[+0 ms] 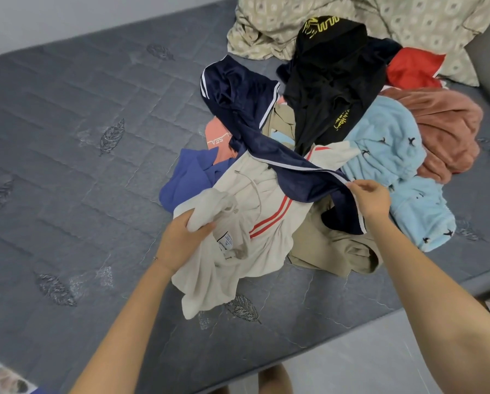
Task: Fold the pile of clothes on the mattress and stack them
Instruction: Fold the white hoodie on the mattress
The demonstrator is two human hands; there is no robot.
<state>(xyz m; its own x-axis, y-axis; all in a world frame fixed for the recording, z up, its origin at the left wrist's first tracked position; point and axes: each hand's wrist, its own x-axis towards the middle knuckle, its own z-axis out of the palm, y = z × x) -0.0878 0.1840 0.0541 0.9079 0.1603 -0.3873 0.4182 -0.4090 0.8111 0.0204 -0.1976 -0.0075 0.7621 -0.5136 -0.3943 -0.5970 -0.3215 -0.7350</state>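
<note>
The left hand (185,237) is gripping a bunched fold of the cream striped garment (255,223) at the pile's near edge on the mattress (67,137). The navy garment (238,103) is lying diagonally across it, far-left to near-right, where the right hand (370,201) is pinching its white-trimmed edge.

Looks like a bedroom at home. Bare grey quilted mattress (67,143), clothes pile (323,143) on it, patterned bedding (408,21) behind.
</note>
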